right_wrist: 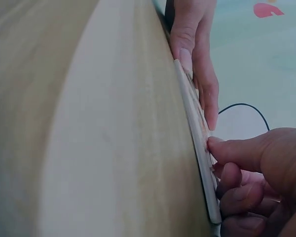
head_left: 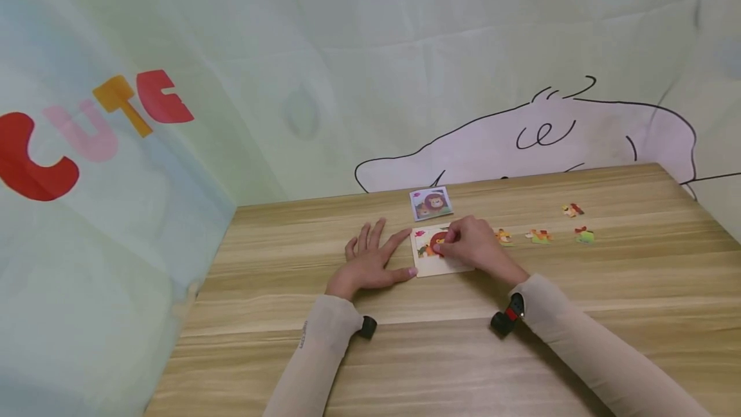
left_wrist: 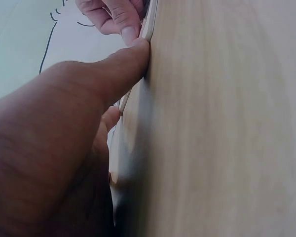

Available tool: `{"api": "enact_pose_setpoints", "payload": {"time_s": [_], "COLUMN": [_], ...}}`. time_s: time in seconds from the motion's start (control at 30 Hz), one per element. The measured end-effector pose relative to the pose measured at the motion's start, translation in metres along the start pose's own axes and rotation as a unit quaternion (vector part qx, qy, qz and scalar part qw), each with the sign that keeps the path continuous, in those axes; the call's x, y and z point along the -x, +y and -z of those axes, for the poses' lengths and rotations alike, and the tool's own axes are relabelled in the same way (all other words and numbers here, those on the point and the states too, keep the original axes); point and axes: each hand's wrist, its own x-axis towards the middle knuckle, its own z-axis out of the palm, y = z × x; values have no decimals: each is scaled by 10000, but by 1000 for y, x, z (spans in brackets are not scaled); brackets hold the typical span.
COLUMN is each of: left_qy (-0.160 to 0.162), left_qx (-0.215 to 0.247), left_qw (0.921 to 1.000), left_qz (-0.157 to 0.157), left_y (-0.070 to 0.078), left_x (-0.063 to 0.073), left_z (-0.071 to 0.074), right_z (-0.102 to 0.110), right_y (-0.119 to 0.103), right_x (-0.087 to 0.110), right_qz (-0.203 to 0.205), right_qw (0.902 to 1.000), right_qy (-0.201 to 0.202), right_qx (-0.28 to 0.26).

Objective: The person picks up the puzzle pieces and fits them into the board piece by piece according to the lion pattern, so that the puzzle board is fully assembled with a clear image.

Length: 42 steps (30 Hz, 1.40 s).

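Observation:
A small wooden jigsaw board [head_left: 442, 268] with a lion picture lies on the table in the head view. My left hand [head_left: 370, 264] is spread palm down at its left side, the thumb at the near left corner and the forefinger at the far left corner. Over the board's right part is my right hand [head_left: 476, 244], fingers curled, pinching a puzzle piece at the lion's face; fingers mostly hide that piece. The right wrist view has the right thumb [right_wrist: 237, 152] low against the board's top face. In the left wrist view, the left thumb [left_wrist: 121, 69] touches the board's edge.
A picture card [head_left: 431, 204] of a lion lies just beyond the board. Several loose puzzle pieces [head_left: 539, 236] are scattered to the right, one partly beside the right hand. The wooden table [head_left: 278, 230] meets a printed curtain [head_left: 289, 82] at its far and left edges.

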Motion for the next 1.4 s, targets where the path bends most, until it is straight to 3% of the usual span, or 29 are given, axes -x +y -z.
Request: {"api": "enact_pose_setpoints", "payload": {"time_s": [0.2, 0.43, 0.67, 0.83, 1.03, 1.4], "left_qy": [22, -1, -5, -6, -47, 24], "left_qx": [11, 64, 65, 73, 72, 132], "left_qw": [10000, 10000, 10000, 10000, 10000, 9998], "left_qz": [-9, -28, -45, -45, -30, -122], "left_y": [1, -1, 0, 1, 1, 2], "left_x": [0, 0, 2, 3, 2, 6], "left_z": [1, 0, 2, 1, 2, 4], "right_z": [-1, 10, 45, 74, 102, 144], "right_y": [1, 7, 17, 31, 51, 91], "right_x": [-1, -2, -1, 5, 11, 17], "right_qz": [62, -133, -247, -262, -551, -1004], "right_qw": [9999, 9983, 9952, 9971, 9978, 9943], "right_qy": [100, -99, 48, 141, 306, 273], "right_qx": [71, -557, -944, -700, -211, -237]}}
